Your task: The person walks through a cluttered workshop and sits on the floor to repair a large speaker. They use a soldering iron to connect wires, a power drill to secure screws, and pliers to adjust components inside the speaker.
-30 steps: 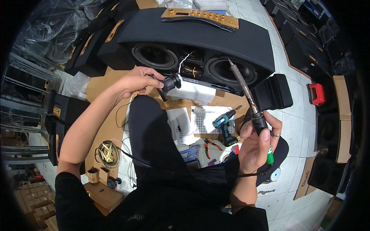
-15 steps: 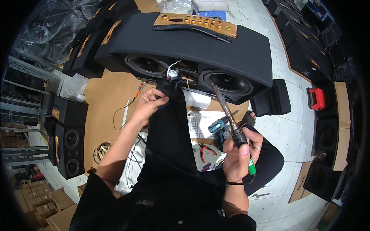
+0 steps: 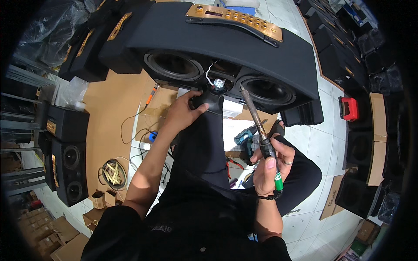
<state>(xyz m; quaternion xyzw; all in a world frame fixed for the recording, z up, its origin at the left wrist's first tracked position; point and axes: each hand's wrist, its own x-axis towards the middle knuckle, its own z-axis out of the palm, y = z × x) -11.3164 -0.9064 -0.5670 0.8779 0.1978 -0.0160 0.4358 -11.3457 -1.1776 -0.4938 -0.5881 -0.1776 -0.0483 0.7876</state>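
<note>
My left hand (image 3: 183, 112) grips a black tweeter horn (image 3: 208, 101), which rests at my raised knee with its silver round back (image 3: 219, 82) upward. A white wire (image 3: 210, 71) rises from it toward the opening between two woofers. In my right hand (image 3: 274, 167), fingers closed around its dark grip, is a soldering iron (image 3: 254, 112) with a green handle end. The iron's tip points up and away, in front of the right woofer (image 3: 267, 90) and apart from the tweeter. The large black speaker cabinet (image 3: 226, 41) lies across in front of me, its gold control panel (image 3: 235, 19) on top.
Between my legs lie a teal cordless drill (image 3: 245, 135) and red-handled pliers (image 3: 235, 163). An orange-handled tool (image 3: 152, 93) with a cable lies on cardboard at left, near a coil of wire (image 3: 114, 174). Farther out stand a small speaker (image 3: 73, 161) and a red case (image 3: 348, 108).
My left hand has shifted right with the tweeter, its fingers now spread around the horn. The iron is slightly more upright. The whole view has also shifted a little.
</note>
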